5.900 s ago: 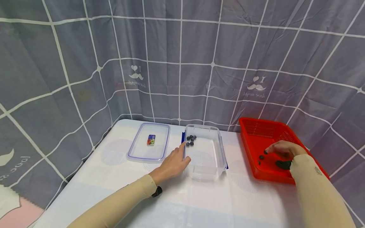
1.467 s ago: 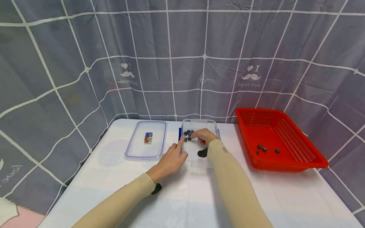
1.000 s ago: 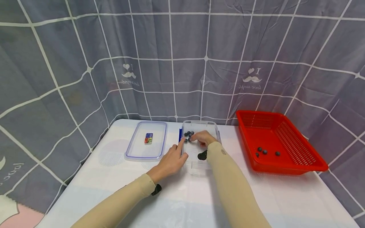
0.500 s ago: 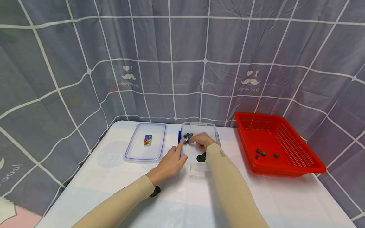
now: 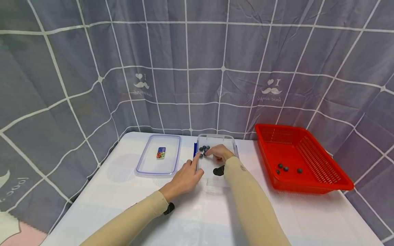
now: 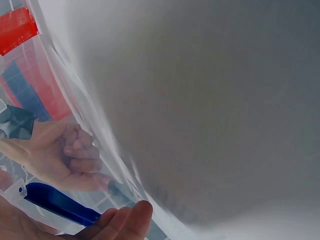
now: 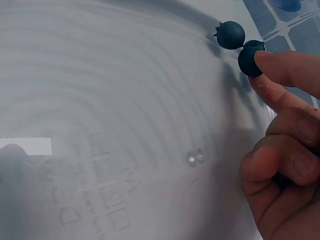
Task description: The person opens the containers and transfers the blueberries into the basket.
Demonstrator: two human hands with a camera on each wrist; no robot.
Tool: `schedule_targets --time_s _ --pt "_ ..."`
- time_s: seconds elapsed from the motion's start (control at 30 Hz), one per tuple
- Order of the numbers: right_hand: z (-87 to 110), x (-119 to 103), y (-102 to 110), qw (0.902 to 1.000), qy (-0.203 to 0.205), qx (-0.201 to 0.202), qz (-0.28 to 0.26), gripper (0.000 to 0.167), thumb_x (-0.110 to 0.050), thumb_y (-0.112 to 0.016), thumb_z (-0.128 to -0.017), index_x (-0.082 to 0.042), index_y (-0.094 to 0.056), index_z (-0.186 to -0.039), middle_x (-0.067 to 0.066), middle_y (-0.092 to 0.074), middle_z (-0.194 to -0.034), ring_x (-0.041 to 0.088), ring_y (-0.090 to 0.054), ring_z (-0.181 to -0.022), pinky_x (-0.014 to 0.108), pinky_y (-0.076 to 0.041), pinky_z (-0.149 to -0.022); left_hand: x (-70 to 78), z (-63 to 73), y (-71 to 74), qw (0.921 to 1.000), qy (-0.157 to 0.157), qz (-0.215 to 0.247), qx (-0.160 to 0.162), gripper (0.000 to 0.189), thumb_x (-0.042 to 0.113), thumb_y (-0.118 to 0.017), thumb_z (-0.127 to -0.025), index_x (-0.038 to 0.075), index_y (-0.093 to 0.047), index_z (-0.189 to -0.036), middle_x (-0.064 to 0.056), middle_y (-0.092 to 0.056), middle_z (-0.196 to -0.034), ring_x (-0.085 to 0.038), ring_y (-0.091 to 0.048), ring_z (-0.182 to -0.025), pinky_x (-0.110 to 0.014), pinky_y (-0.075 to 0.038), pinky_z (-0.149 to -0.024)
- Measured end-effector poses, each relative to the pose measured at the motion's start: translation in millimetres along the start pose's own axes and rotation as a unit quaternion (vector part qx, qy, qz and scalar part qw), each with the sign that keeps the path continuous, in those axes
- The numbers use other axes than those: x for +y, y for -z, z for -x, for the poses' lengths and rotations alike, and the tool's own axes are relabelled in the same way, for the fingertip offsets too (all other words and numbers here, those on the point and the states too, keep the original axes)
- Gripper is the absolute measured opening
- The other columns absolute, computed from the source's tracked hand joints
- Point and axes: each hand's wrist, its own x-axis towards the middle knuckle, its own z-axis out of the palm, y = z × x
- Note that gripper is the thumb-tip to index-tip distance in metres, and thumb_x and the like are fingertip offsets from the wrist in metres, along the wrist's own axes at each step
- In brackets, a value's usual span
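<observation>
A clear plastic container (image 5: 215, 136) stands in mid-table, with several blueberries (image 5: 204, 147) clustered at its left side. My right hand (image 5: 220, 151) reaches into it and pinches a blueberry (image 7: 250, 63) between thumb and index finger, other fingers curled. In the right wrist view another blueberry (image 7: 231, 35) lies close beside the pinched one. My left hand (image 5: 185, 176) rests against the container's left wall, index finger stretched along it. The left wrist view shows its fingers next to a blue latch (image 6: 59, 203). Several more blueberries (image 5: 285, 168) lie in a red basket (image 5: 295, 150) at the right.
A clear lid (image 5: 167, 165) with a blue seal and a small colourful label (image 5: 161, 153) lies left of the container. A grey grid-patterned curtain (image 5: 203, 85) hangs behind the table. White cloth (image 5: 197, 218) covers the tabletop.
From the red basket, my right hand has moved left into the container with a blueberry. Over the last second and a half it stays by the cluster. My left hand keeps its place.
</observation>
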Motion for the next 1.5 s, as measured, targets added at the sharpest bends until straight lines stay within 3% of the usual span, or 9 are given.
schedule_targets --time_s 0.2,0.53,0.67,0.8,1.0,1.27,1.5 --pt "2.9 0 3 0.9995 0.007 -0.006 -0.031 0.046 -0.021 -0.079 -0.082 -0.020 -0.040 -0.057 -0.006 -0.027 -0.050 0.010 -0.025 -0.048 0.025 -0.030 -0.048 -1.2 -0.2 -1.9 1.0000 0.004 0.000 -0.006 0.072 0.042 -0.039 -0.097 0.022 -0.017 -0.163 -0.027 -0.050 -0.140 -0.036 -0.056 -0.118 -0.054 -0.049 -0.092" --pt "0.3 -3 3 0.9998 0.008 0.004 -0.017 0.041 -0.024 -0.079 -0.083 -0.016 -0.045 -0.062 -0.006 -0.031 -0.050 0.010 -0.031 -0.048 0.025 -0.031 -0.048 -2.1 0.3 -1.6 1.0000 0.004 0.006 0.000 0.073 0.041 -0.041 -0.098 0.019 -0.016 -0.163 -0.027 -0.050 -0.139 -0.035 -0.057 -0.116 -0.053 -0.050 -0.092" --pt "3.4 -6 7 0.9995 0.028 -0.003 -0.016 0.029 -0.024 -0.076 -0.085 -0.010 -0.054 -0.072 -0.006 -0.029 -0.051 0.011 -0.033 -0.049 0.024 -0.031 -0.049 -1.3 -0.3 -2.1 0.9999 0.006 0.009 0.003 0.077 0.045 -0.039 -0.097 0.016 -0.014 -0.163 -0.027 -0.050 -0.141 -0.037 -0.057 -0.120 -0.054 -0.049 -0.096" --pt "10.7 -12 13 0.9980 0.056 -0.019 -0.021 0.017 -0.023 -0.074 -0.086 -0.006 -0.071 -0.092 -0.005 -0.029 -0.051 0.011 -0.033 -0.049 0.025 -0.033 -0.050 -1.0 0.3 -1.9 0.9998 0.013 0.012 0.003 0.079 0.046 -0.040 -0.096 0.014 -0.014 -0.163 -0.025 -0.050 -0.142 -0.036 -0.056 -0.122 -0.053 -0.048 -0.098" --pt "9.8 -20 23 0.9965 0.077 -0.019 -0.027 0.034 -0.023 -0.073 -0.088 -0.008 -0.074 -0.119 -0.004 -0.029 -0.052 0.012 -0.029 -0.050 0.026 -0.037 -0.054 -2.7 0.8 -3.2 0.9996 0.022 0.020 0.001 0.080 0.046 -0.041 -0.096 0.012 -0.013 -0.163 -0.026 -0.046 -0.148 -0.038 -0.051 -0.132 -0.054 -0.045 -0.104" --pt "14.4 -32 40 0.9947 0.098 -0.025 -0.022 0.038 -0.026 -0.073 -0.090 -0.009 -0.072 -0.123 -0.004 -0.031 -0.052 0.012 -0.032 -0.049 0.027 -0.038 -0.054 -4.4 -0.2 -3.4 0.9990 0.036 0.025 0.001 0.080 0.049 -0.041 -0.095 0.000 -0.029 -0.157 -0.023 -0.047 -0.149 -0.035 -0.048 -0.136 -0.051 -0.041 -0.110" --pt "22.2 -33 63 0.9916 0.121 -0.034 -0.033 0.036 -0.025 -0.071 -0.092 -0.007 -0.071 -0.124 -0.004 -0.030 -0.051 0.013 -0.028 -0.048 0.028 -0.037 -0.054 -3.6 0.9 -2.0 0.9993 0.031 0.022 0.002 0.076 0.048 -0.041 -0.096 -0.001 -0.034 -0.154 -0.022 -0.052 -0.144 -0.034 -0.052 -0.132 -0.051 -0.042 -0.108"
